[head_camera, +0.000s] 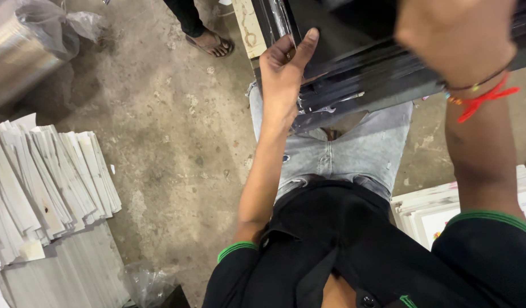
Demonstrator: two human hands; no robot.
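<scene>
The left hand (283, 77) closes its grip on the near left edge of a stack of glossy black sheets (354, 63), thumb stretched up along the top face and the fingers curled under the edge, out of sight. The right hand (454, 37) lies over the top right part of the same stack, its back to the camera and blurred; the fingers are hidden, so whether this grip is clamped or merely resting flat cannot be told. A red thread bracelet (482, 100) and a thin dark band circle the right wrist just below that hand.

The stack sits between the two hands, held at waist height above the person's light grey jeans (343, 151), its layered edges fanned slightly towards the body. Beyond the left hand's thumb, a pale board with a brownish pattern (249, 28) runs beside the black sheets.

Well to the left of the left grip, across bare concrete floor (172, 137), lie fanned piles of white sheets (46, 182). Farther up on that side stands a shiny roll wrapped in clear plastic (23, 51). Above the left hand, another person's foot in a sandal (209, 41) rests on the floor. Below the right forearm, near the right elbow, is a stack of white printed sheets (434, 214). A crumpled clear plastic bag (146, 282) lies at the bottom left.
</scene>
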